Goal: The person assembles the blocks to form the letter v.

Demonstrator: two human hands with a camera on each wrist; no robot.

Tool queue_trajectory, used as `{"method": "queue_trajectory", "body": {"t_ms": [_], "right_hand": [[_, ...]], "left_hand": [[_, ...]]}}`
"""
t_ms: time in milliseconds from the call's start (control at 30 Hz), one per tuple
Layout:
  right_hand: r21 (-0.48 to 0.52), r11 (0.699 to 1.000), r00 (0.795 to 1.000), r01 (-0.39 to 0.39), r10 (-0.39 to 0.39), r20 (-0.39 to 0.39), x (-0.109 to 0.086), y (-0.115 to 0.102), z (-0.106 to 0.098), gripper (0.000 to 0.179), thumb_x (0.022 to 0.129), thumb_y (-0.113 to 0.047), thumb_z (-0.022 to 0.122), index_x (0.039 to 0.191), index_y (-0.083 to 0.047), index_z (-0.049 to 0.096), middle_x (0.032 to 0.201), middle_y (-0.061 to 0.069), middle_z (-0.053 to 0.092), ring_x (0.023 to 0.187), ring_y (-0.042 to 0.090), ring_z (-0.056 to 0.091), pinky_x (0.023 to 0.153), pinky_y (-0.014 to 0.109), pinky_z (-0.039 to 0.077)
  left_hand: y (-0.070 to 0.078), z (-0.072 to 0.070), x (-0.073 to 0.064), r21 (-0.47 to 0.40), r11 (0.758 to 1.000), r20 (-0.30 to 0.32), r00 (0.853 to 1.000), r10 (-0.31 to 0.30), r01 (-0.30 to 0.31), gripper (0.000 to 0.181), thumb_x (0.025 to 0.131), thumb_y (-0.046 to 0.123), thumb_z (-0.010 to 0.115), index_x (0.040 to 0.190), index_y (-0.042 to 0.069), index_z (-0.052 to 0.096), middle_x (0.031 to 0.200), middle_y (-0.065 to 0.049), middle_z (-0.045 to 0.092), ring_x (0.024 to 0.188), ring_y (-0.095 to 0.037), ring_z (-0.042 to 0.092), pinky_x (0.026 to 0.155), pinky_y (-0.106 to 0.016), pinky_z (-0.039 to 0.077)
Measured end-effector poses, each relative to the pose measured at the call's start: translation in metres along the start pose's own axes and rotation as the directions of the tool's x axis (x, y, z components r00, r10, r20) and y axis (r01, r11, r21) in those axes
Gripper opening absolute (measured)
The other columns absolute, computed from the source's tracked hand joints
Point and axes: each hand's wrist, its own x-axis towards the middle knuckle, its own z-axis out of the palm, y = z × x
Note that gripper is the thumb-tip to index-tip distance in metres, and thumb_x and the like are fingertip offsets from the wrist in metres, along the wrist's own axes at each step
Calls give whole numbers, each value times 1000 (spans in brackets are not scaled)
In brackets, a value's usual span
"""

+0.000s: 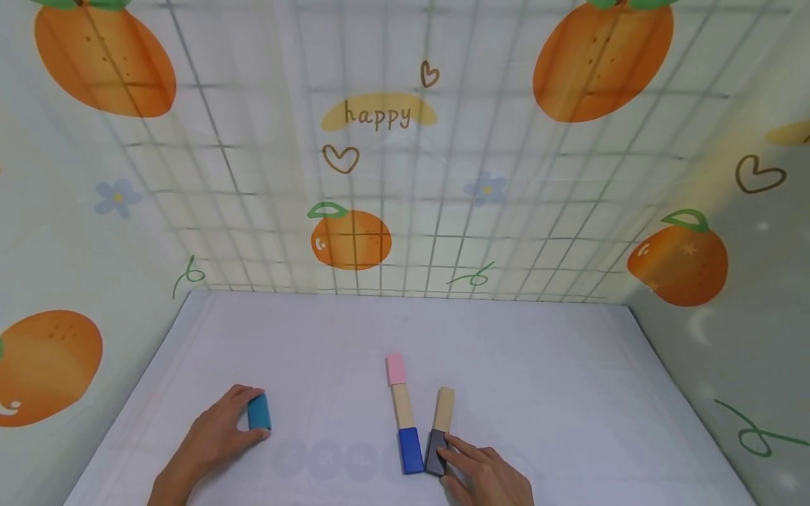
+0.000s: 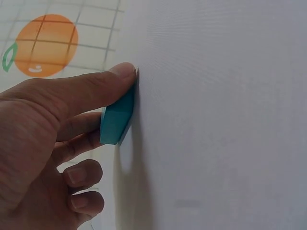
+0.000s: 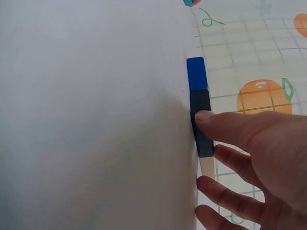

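My left hand pinches a teal block between thumb and fingers, its long side lying front to back at the left of the table. In the left wrist view the thumb covers its upper part. My right hand touches the dark grey block along its right side, with fingertips at its edge and the thumb by its near corner. A plain wooden block continues from its far end. Close on the left, a blue block, another wooden block and a pink block form a row.
A white cloth covers the table. Patterned curtains with oranges and grid lines hang behind it and along both sides. The two rows of blocks come together at their near ends and spread apart toward the back.
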Motion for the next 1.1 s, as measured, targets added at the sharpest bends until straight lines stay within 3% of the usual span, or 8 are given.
{"method": "queue_trajectory", "body": {"t_ms": [300,1100], "right_hand": [[2,1000,1000,-5,5,3,0,-1,0,38,81,-36,83,118,-28,77,130,-9,68,98,17,67,55,18,45],[4,1000,999,-14,14,30,1,0,0,38,82,-36,82,118,-26,77,129,-8,68,98,17,67,54,19,45]], "left_hand": [[4,1,3,-15,1000,6,1000,-12,12,73,77,41,87,137,8,60,132,-11,57,107,-28,59,90,-56,52],[20,2,18,-48,998,5,999,39,-39,71,80,41,85,138,10,59,133,-7,56,112,-26,58,95,-53,50]]}}
